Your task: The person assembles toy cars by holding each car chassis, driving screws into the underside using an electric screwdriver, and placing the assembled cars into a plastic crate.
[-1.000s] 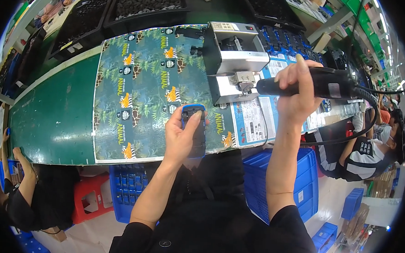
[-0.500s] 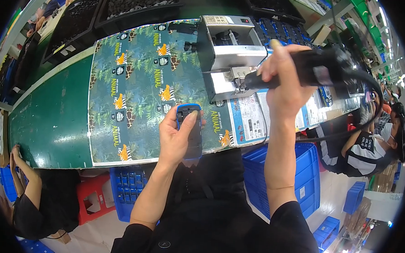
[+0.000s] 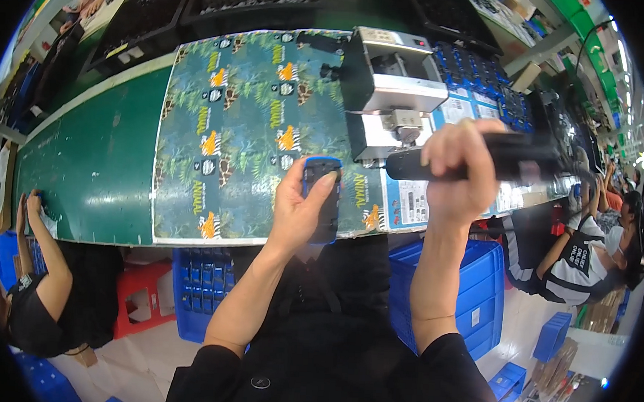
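My left hand point(image 3: 292, 212) holds a black housing with a blue edge point(image 3: 327, 219) above the table's near edge, its thumb pressed on the upper part. My right hand point(image 3: 456, 172) is wrapped round a black electric screwdriver point(image 3: 517, 157), blurred by motion, held nearly level with its narrower end to the left. That end is just on the near side of a silver screw feeder point(image 3: 404, 96), right of the housing. Whether a screw sits on the bit cannot be made out.
A patterned animal-print sheet point(image 3: 249, 132) covers the middle of the green table point(image 3: 98, 164). Dark parts bins point(image 3: 249, 1) stand behind. Several blue-black parts point(image 3: 481, 75) lie beyond the feeder. Blue crates point(image 3: 480, 300) stand below. Other people sit left and right.
The electric screwdriver has drawn back from the feeder's front towards me. My left hand still grips the housing. The whole view has shifted slightly, so the table sits further right.
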`<state>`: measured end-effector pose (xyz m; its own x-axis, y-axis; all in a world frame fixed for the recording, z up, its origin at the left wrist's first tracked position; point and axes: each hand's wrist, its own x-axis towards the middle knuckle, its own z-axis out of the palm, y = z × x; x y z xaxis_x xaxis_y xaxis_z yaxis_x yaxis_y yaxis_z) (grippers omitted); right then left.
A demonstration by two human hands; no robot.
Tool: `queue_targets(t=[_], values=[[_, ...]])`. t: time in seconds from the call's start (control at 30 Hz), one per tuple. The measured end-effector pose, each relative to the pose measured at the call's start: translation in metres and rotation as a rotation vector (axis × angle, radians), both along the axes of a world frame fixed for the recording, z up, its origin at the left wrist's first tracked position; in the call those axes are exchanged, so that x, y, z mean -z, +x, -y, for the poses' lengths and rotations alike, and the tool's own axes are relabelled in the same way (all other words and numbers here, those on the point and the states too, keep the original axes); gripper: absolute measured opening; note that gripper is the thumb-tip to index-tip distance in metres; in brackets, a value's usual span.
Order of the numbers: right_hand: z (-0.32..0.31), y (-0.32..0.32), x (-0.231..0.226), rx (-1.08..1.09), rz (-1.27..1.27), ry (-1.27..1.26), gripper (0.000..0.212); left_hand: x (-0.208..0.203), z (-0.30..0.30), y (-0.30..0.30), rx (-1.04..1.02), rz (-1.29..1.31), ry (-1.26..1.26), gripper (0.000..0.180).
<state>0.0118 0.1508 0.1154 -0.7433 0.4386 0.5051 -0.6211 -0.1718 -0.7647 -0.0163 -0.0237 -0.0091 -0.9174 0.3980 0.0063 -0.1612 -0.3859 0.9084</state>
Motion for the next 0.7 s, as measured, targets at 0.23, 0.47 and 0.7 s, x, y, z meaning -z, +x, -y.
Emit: queue_targets(t=[0.23, 0.47, 0.7], values=[[0.041, -0.003, 0.009, -0.171, -0.211, -0.083, 0.011, -0.002, 0.001, 0.003, -0.032, 0.017, 0.03, 0.027], [0.046, -0.007, 0.016, -0.162, -0.148, -0.052, 0.015, -0.013, -0.002, 0.004, -0.061, 0.056, 0.03, 0.02], [0.054, -0.005, 0.009, -0.129, -0.12, 0.092, 0.014, -0.01, -0.001, 0.005, -0.096, 0.02, 0.01, 0.022]])
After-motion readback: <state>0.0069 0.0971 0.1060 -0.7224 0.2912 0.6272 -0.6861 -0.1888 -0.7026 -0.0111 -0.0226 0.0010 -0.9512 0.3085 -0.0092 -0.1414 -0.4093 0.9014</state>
